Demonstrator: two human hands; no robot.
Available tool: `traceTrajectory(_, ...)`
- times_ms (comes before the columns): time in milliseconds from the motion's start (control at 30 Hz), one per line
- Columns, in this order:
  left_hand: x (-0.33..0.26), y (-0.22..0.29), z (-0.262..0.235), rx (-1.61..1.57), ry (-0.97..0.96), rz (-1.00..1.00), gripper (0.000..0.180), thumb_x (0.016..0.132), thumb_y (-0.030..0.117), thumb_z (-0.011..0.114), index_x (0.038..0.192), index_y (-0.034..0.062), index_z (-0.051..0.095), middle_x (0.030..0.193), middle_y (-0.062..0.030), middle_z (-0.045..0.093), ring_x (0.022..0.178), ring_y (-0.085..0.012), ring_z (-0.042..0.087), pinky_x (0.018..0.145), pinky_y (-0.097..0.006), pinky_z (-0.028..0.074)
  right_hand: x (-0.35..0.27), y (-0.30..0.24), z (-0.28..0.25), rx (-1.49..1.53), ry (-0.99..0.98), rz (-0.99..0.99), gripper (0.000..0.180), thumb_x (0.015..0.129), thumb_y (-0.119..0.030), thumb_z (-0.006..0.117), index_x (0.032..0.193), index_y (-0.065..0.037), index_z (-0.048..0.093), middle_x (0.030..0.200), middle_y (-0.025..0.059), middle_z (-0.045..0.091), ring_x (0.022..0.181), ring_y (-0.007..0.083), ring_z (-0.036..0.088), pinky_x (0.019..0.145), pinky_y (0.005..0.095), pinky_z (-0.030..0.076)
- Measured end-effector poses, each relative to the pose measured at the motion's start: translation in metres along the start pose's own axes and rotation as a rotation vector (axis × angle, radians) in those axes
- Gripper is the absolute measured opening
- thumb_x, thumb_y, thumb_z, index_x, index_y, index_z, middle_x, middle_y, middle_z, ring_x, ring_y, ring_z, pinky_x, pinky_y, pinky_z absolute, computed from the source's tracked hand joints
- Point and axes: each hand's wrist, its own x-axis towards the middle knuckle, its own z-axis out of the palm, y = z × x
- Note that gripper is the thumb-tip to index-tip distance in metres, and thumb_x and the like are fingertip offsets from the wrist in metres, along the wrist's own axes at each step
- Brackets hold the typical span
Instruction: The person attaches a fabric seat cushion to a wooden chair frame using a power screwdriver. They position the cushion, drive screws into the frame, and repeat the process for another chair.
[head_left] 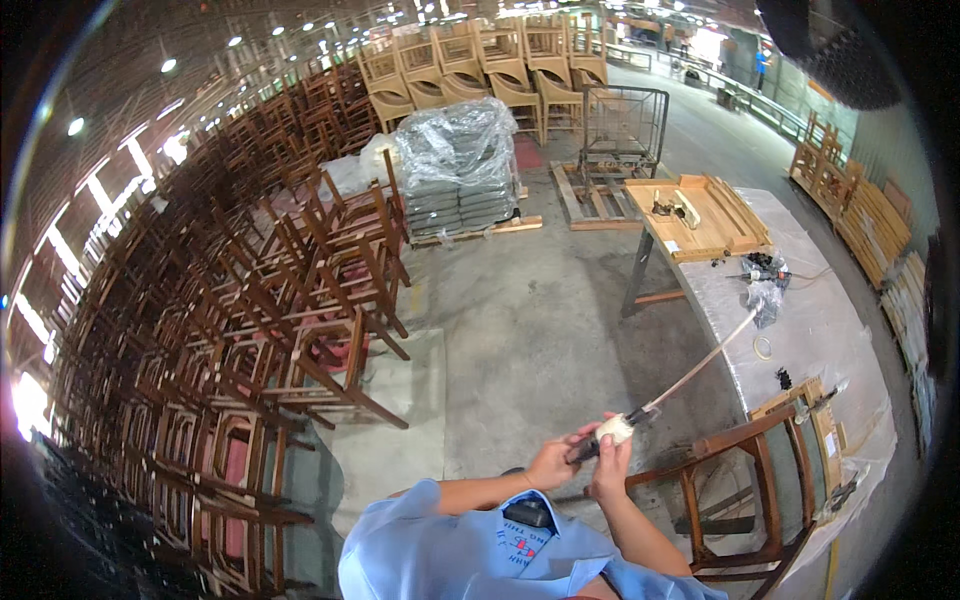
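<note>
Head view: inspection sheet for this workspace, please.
Surface: workbench on the right, under clear plastic sheet.
Job's things: hose nozzle with a white wrap at its tip; chair frame beside the bench.
Clutter: flat wooden frame, small dark parts, bag.
Grippers: left hand and right hand both grip the nozzle.
Cables: air hose runs from nozzle to bench.
Surroundings: stacked chair frames, wrapped pallet, concrete floor.

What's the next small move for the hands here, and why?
Probably keep the left hand steady on the dark handle and seat the white wad with the right hand: both hands meet at the tool, whose hose trails to the table.
</note>
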Motion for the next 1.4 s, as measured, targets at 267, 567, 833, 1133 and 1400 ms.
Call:
traceTrajectory(267,0.056,-0.028,-0.034,0.024,-1.079,0.140,0.044,0.092,0.035,0.072,0.115,-0.0024,0.066,0.114,-0.0189,0.066,0.101,-0.0287,0.065,0.088,-0.039,0.051,0.027,-0.028,-0.001,-0.491,0.286,0.190,0.035,0.099,-0.022,0.064,0.123,-0.004,0.046,0.079,0.0050,0.059,0.060,0.0113,0.057,0.051,0.0292,0.049)
traceTrajectory(567,0.072,-0.133,-0.048,0.080,-1.343,-0.567,0.026,0.096,0.030,0.068,0.101,0.0051,0.072,0.081,-0.0061,0.072,0.071,-0.0123,0.065,0.063,-0.033,0.053,-0.184,-0.032,0.046,-0.409,0.811,0.608,0.056,0.079,-0.010,0.082,0.125,-0.005,0.050,0.084,0.0074,0.063,0.060,0.0137,0.061,0.050,0.0316,0.049)
traceTrajectory(833,0.152,-0.184,0.053,0.056,-1.163,-0.445,0.016,0.094,0.023,0.065,0.093,0.0084,0.071,0.072,-0.0019,0.065,0.062,-0.0122,0.059,0.057,-0.032,0.049,-0.332,0.063,0.019,-0.479,1.200,0.356,0.046,0.082,-0.002,0.075,0.123,-0.002,0.056,0.089,0.0059,0.065,0.078,0.0139,0.063,0.069,0.0315,0.052)
traceTrajectory(1133,0.259,-0.069,0.223,0.028,-0.744,-0.377,0.013,0.094,0.012,0.062,0.090,0.0042,0.071,0.075,-0.0070,0.071,0.064,-0.0139,0.067,0.055,-0.029,0.053,-0.395,0.062,-0.042,-0.455,1.217,0.446,0.040,0.082,-0.005,0.074,0.118,-0.002,0.057,0.090,0.0077,0.066,0.082,0.0171,0.064,0.074,0.0338,0.052)
traceTrajectory(1400,0.318,-0.077,0.350,0.242,-0.714,-0.067,0.019,0.089,0.021,0.068,0.083,0.0048,0.076,0.076,-0.0085,0.075,0.072,-0.0175,0.070,0.067,-0.035,0.055,-0.419,0.074,-0.069,-0.458,1.271,0.463,0.035,0.083,-0.008,0.074,0.114,-0.001,0.059,0.091,0.0094,0.066,0.086,0.0199,0.065,0.079,0.0357,0.052)
